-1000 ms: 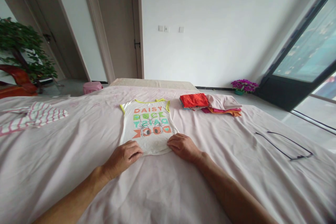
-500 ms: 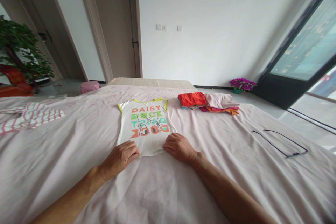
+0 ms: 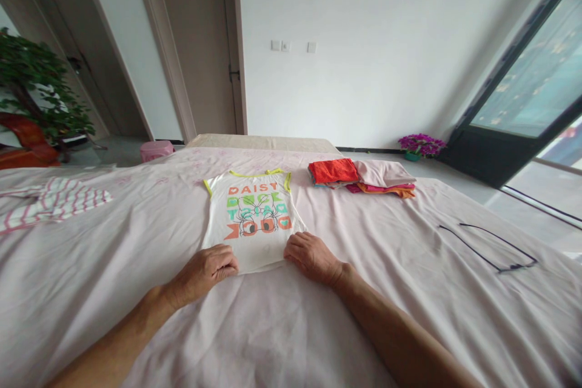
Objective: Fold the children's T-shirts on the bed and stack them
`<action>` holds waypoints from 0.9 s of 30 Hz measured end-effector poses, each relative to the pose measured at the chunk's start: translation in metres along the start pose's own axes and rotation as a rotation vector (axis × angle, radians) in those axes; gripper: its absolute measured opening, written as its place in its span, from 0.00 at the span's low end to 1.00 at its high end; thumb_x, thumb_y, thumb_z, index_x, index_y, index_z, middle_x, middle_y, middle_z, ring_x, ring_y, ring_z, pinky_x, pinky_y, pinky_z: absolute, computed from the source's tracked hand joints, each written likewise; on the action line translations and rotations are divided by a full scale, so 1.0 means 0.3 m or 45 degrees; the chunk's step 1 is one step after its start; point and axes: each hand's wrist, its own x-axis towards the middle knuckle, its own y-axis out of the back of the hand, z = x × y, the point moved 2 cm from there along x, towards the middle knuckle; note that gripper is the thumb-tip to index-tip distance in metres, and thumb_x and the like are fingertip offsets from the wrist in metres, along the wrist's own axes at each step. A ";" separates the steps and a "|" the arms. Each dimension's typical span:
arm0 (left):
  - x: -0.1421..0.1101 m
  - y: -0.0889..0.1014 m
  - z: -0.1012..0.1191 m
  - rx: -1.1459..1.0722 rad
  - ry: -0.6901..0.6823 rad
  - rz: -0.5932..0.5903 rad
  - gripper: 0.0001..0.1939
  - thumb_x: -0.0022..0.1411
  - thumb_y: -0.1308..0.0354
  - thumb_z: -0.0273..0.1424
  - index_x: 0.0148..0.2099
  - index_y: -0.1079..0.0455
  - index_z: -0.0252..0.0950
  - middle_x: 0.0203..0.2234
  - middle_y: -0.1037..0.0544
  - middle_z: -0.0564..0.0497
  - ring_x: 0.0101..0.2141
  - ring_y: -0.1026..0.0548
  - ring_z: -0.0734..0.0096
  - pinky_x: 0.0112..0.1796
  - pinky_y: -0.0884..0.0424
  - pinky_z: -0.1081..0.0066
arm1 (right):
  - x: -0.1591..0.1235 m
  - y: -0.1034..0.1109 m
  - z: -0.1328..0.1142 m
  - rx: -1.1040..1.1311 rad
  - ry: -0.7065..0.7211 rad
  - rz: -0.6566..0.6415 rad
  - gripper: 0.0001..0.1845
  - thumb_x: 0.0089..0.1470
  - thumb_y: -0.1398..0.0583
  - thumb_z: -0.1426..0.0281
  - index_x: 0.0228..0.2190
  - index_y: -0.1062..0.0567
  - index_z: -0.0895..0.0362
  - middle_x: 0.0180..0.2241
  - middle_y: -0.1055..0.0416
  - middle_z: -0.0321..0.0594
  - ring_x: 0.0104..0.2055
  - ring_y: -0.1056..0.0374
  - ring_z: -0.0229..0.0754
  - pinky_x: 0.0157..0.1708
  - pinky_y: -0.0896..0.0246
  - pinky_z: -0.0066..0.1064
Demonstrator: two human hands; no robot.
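A small white T-shirt (image 3: 254,248) with yellow trim and a colourful printed front lies spread flat on the pale pink sheet (image 3: 236,345), its neck pointing away from me. At its lower left corner my left hand (image 3: 207,270) is closed on the hem, fingers curled under. My right hand (image 3: 313,257) pinches the lower right corner of the same hem. The fingertips of both hands are partly hidden against the cloth.
Folded clothes lie beyond my right hand: a red piece (image 3: 333,171) and a pale pink piece (image 3: 384,174) on top. Eyeglasses (image 3: 509,267) rest at the right. A striped garment (image 3: 63,199) lies at the left. A pink stool (image 3: 156,150) stands past the sheet.
My left hand has shifted slightly left with its corner of the hem, and the lower edge looks a little straighter. My right hand has hardly moved.
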 end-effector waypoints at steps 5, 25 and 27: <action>0.002 0.014 0.013 -0.043 0.156 -0.195 0.11 0.68 0.46 0.35 0.33 0.28 0.38 0.30 0.25 0.55 0.32 0.28 0.75 0.35 0.37 0.75 | -0.002 0.010 -0.009 -0.019 0.060 -0.032 0.12 0.65 0.47 0.70 0.31 0.28 0.55 0.34 0.30 0.40 0.36 0.38 0.40 0.37 0.45 0.32; 0.233 -0.118 0.041 -0.192 0.464 0.270 0.09 0.61 0.44 0.37 0.32 0.28 0.38 0.28 0.22 0.53 0.33 0.24 0.69 0.36 0.32 0.73 | -0.020 -0.012 0.010 0.150 0.119 0.065 0.07 0.59 0.45 0.72 0.31 0.27 0.55 0.32 0.30 0.40 0.35 0.38 0.41 0.37 0.44 0.33; 0.216 -0.065 -0.004 -0.336 0.550 0.392 0.14 0.62 0.46 0.43 0.34 0.30 0.38 0.29 0.22 0.52 0.32 0.24 0.69 0.35 0.31 0.72 | -0.019 -0.011 0.011 0.157 0.115 0.075 0.07 0.59 0.45 0.72 0.30 0.27 0.55 0.32 0.30 0.40 0.35 0.38 0.41 0.38 0.44 0.33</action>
